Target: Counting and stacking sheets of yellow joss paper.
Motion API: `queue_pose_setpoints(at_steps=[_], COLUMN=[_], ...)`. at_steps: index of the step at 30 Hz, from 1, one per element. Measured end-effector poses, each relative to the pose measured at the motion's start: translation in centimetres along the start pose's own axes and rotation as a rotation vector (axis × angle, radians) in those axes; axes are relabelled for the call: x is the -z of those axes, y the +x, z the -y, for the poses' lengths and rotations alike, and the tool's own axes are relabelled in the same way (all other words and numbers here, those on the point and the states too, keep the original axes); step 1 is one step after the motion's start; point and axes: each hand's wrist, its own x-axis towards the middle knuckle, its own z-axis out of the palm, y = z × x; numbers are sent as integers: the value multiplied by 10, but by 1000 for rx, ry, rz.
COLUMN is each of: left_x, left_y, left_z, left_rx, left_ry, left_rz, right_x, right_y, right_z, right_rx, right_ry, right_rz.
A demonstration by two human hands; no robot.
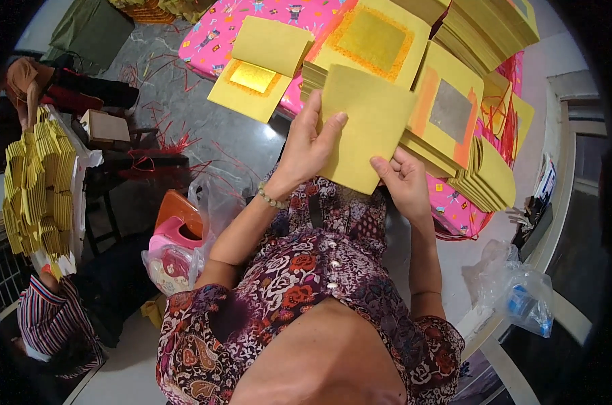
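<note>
Up in front of me I hold a folded sheet of yellow joss paper [367, 128], plain on the side facing me. My left hand [307, 145] grips its left edge with the thumb on top. Its lower right edge is pinched between the thumb and fingers of my right hand [404, 181]. Behind it lies a thick stack of yellow sheets with a gold patch [372, 42]. To the right is a stack with a silver patch [450, 111]. An opened sheet with a shiny gold foil square [252, 76] rests left of my left hand.
The stacks rest on a pink patterned table [218, 37]. More yellow bundles [485, 27] stand at the far right, with red strings [498, 111] beside them. Two people work at the left near piled yellow bundles [39, 182]. A pink container [177, 236] and plastic bag [522, 290] flank me.
</note>
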Motion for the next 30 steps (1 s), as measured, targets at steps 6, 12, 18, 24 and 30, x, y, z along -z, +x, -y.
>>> queue_pose_setpoints(at_steps=[6,12,18,24,30], left_x=[4,14,18,27,64], left_y=[8,1,-5,-7,-12], left_z=[-11,-13,-38,-53,-46], left_rx=[-7,-59,-219,-197,-199], left_ry=[-92,88,455,584,501], left_rz=[-49,32,364,525,318], right_x=[-7,8,21,14,17], right_y=[1,8,12,20,32], right_z=[-11,6,51,63,65], right_rx=[-8,-39,287,328,331], right_ry=[11,-199,-180,-808,-762], right_rz=[28,83,-95,169,203])
